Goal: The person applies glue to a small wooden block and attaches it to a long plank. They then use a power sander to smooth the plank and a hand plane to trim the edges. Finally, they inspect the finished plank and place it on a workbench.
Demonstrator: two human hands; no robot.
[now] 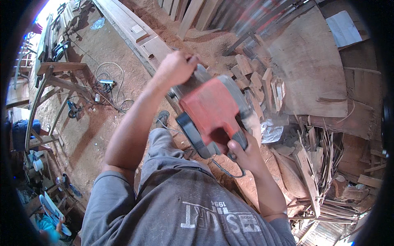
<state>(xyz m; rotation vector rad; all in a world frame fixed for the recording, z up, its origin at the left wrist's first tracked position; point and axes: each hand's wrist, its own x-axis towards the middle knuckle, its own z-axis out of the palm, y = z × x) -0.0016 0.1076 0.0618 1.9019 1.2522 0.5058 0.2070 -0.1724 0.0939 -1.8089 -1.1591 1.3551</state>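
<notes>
I hold a red and grey electric planer (207,104) over the long wooden board, tilted and slightly blurred. My left hand (177,69) is closed on its front end, with the grip itself mostly hidden under the fingers. Around the rear handle, my right hand (246,153) is wrapped, thumb on the near side. A round black cover (192,135) sits on the tool's left side, and a dark cord (230,174) loops below the handle. The board (154,47) runs away to the upper left, with cut slots and a small wood block (138,31) on it.
To the left stand a wooden trestle (61,67) and a coiled cable (111,67) beside another power tool (106,82) on the dusty ground. Wood offcuts (254,84), a plywood sheet (310,65) and scrap strips (318,164) lie right. Another person (51,223) is at lower left.
</notes>
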